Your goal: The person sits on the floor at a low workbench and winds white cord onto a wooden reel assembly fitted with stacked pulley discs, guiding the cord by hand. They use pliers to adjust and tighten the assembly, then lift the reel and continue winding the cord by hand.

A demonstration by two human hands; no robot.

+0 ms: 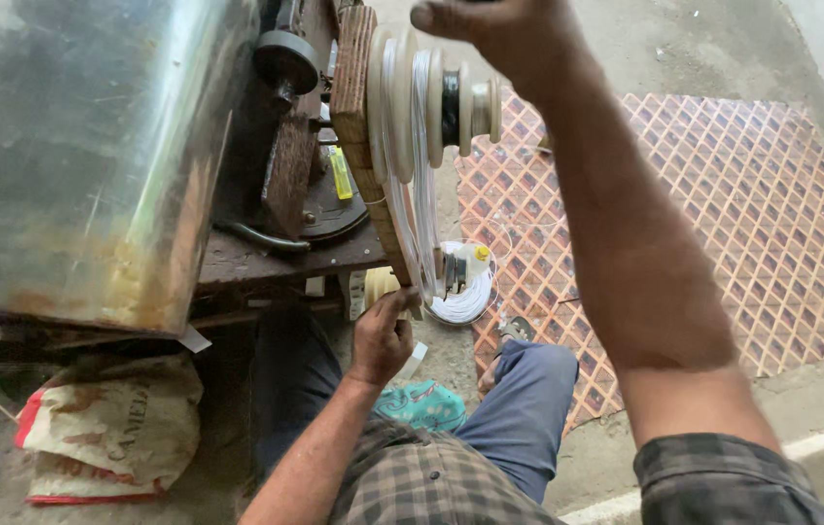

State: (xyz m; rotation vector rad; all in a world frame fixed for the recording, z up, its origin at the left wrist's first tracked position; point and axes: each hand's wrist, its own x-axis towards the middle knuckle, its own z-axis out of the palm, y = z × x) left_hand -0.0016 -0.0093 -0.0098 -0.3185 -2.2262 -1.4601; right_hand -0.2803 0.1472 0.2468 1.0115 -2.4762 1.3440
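Observation:
A winding spool of white flanges stands on edge at the top centre, backed by a wooden disc. White wire is wound in its groove. My right hand reaches up and curls over the top of the spool, thumb on the flange rim. My left hand is lower down, its fingers closed on the bottom edge of the wooden disc where the wire hangs. A loose coil of white wire lies on the floor just behind the disc's lower edge.
A large dull metal cover fills the upper left over a dark iron machine base with a black knob. A printed sack lies lower left. A patterned orange mat is on the right and a teal cloth lies between my knees.

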